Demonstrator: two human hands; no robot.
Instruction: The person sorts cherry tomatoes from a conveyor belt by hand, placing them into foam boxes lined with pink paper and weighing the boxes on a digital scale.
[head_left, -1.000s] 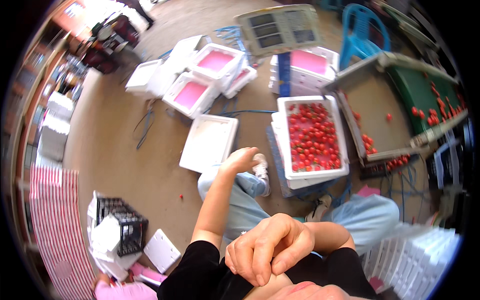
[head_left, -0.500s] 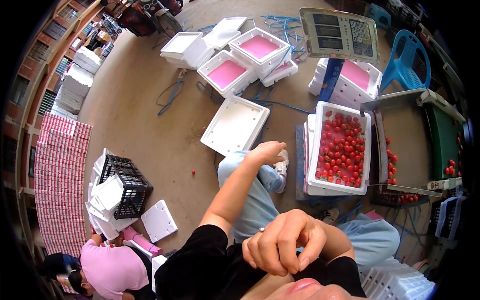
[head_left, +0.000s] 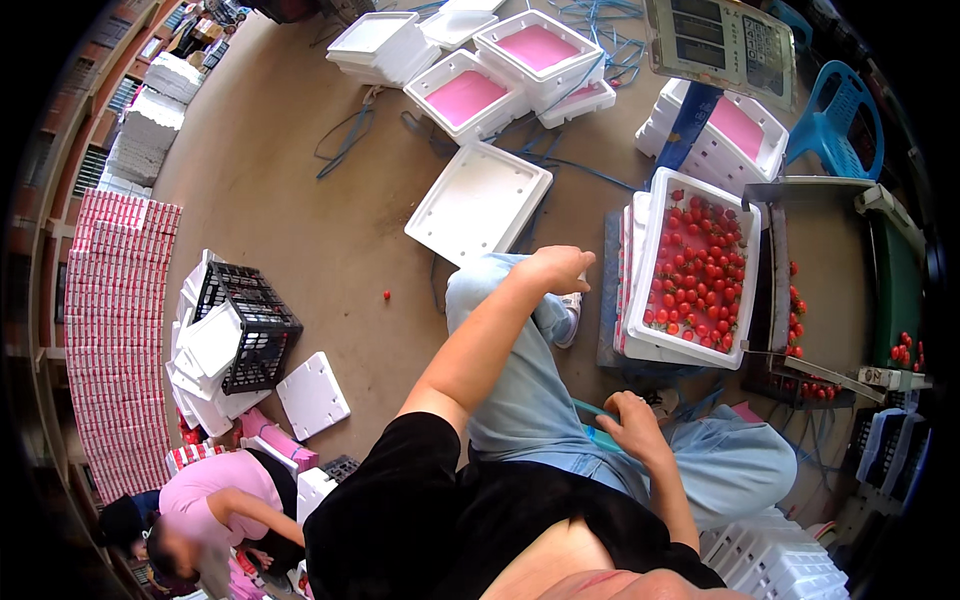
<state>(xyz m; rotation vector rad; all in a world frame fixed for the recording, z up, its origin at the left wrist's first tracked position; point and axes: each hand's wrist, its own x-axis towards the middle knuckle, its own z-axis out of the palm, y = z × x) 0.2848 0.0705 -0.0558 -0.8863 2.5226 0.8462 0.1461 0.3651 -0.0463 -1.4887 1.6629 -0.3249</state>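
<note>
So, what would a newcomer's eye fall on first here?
Probably the bright red tomatoes in the white box, right of centre. Next might come the tall red-and-white stack at the left side, then the pink-lined white boxes near the top centre.

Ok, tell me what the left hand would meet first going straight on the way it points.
From the left hand, likely the white box of tomatoes or the stack beneath it; depth is unclear, so it might pass above.
</note>
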